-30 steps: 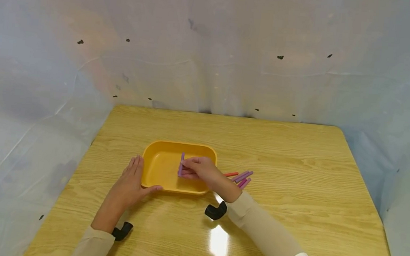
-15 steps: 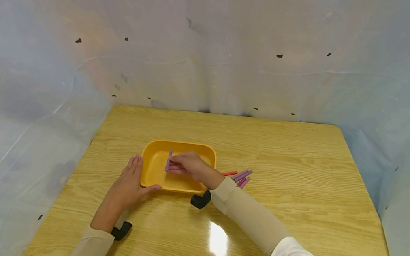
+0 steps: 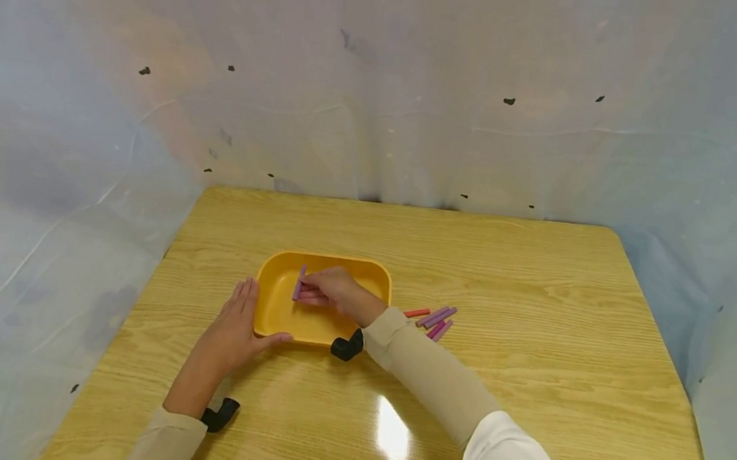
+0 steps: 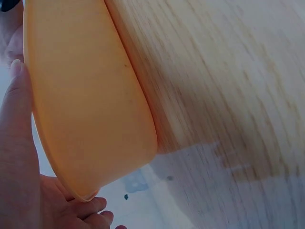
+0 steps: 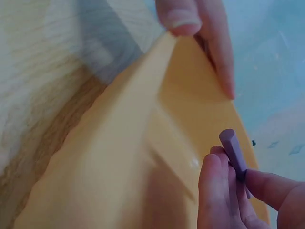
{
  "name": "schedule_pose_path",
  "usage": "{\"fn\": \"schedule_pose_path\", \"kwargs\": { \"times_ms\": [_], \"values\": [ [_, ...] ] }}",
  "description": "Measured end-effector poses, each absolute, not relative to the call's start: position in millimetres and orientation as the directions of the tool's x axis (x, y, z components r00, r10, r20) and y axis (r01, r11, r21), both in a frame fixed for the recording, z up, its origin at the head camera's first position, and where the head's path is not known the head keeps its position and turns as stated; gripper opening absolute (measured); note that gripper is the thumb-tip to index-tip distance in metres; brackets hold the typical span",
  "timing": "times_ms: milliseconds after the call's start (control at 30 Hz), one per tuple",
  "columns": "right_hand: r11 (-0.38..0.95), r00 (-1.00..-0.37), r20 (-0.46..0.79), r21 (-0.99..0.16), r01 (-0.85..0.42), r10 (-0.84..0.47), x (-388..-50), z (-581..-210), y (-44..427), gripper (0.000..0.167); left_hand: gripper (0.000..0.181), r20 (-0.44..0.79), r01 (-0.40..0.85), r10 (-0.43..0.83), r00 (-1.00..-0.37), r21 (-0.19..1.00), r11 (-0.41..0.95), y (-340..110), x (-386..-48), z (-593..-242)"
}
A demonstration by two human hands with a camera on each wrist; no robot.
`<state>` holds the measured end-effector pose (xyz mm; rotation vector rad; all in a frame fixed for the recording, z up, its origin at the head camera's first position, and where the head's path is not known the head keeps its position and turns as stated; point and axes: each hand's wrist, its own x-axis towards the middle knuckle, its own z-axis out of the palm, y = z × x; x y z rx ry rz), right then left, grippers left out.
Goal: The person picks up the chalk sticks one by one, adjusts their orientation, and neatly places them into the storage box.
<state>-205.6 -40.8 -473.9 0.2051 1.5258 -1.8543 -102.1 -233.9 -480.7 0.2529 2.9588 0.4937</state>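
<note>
A yellow plastic tray (image 3: 377,278) sits on the wooden table. My left hand (image 3: 231,331) rests against its left end, fingers straight along the side and thumb on the front rim. In the left wrist view the left thumb (image 4: 16,105) lies along the rim. Over the tray, my right hand (image 3: 337,293) pinches a purple crayon-like stick (image 3: 299,284) between thumb and fingers. Close up in the right wrist view, that stick (image 5: 232,148) is six-sided and points up at a tilt. The tray's floor under the right hand is partly hidden.
Right of the tray lie several loose sticks: a red one (image 3: 417,312), purple ones (image 3: 438,316) and a magenta one (image 3: 435,329). Black wrist mounts (image 3: 347,345) sit beside both wrists. A plastic sheet (image 3: 382,78) hangs behind the table (image 3: 532,310).
My right hand has moved left within the tray, carrying the purple stick toward the left end. The left hand and the tray have stayed in place.
</note>
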Motion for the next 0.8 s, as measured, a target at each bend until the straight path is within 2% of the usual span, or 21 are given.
{"fn": "schedule_pose_path", "kwargs": {
  "times_ms": [333,800],
  "values": [
    [0.086,-0.773,-0.518,-0.846,0.527,-0.366,-205,-498,-54,0.020,0.121,-0.095,0.140,0.182,-0.979,0.339,0.930,-233,-101,-482],
    [0.205,-0.810,-0.492,-0.870,0.448,-0.320,-199,-503,-60,0.020,0.122,-0.101,0.129,0.174,-0.979,0.349,0.928,-233,-103,-480]
  ]
}}
